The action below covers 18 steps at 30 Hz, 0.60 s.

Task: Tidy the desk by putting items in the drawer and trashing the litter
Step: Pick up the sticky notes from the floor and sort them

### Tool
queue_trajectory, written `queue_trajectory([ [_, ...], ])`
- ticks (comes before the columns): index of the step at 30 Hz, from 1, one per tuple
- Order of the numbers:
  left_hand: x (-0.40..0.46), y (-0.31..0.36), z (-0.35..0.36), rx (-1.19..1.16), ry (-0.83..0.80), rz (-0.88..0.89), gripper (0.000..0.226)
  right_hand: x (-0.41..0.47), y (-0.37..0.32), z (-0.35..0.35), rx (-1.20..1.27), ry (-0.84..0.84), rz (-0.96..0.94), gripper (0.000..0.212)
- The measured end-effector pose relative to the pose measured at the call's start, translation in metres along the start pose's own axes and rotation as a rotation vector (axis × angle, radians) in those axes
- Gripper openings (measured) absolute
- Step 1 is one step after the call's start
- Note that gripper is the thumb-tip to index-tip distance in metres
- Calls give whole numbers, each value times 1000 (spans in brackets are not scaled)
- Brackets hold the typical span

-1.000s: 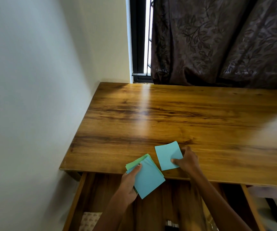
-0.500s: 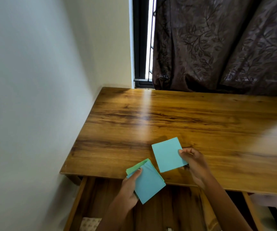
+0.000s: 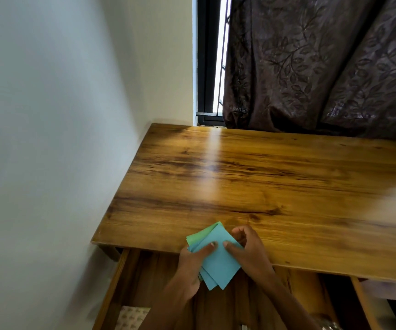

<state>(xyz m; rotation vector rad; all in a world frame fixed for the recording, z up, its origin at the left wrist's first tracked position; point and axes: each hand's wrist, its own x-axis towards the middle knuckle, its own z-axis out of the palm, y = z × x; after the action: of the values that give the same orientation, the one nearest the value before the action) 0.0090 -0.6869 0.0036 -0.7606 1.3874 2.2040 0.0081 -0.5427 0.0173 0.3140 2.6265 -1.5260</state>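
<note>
Both hands hold a small stack of square blue and green paper notes [image 3: 218, 256] over the front edge of the brown wooden desk [image 3: 263, 182], above the open wooden drawer [image 3: 125, 277]. The left hand [image 3: 192, 265] grips the stack with its thumb on top; the right hand [image 3: 249, 251] pinches its right side. A pale patterned item [image 3: 130, 317] lies in the drawer's near left corner. A dark leaf-patterned curtain [image 3: 323, 67] hangs behind the desk.

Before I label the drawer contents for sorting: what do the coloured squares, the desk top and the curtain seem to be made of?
Coloured squares: thin matte paper, blue and green; the sheets fan and flex in the hands.
Desk top: wood or wood-look laminate with a satin sheen; streaky grain, soft glare.
Curtain: dark brown woven fabric with a raised leaf pattern, hanging in folds.
</note>
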Motion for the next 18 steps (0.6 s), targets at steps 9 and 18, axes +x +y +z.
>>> queue_trajectory([
  [9,4,45,45,477,-23,716,14,13,-33,-15,375,37,-162,23],
  [18,20,17,57,328,112,678,12,10,1,8,275,63,-89,37],
])
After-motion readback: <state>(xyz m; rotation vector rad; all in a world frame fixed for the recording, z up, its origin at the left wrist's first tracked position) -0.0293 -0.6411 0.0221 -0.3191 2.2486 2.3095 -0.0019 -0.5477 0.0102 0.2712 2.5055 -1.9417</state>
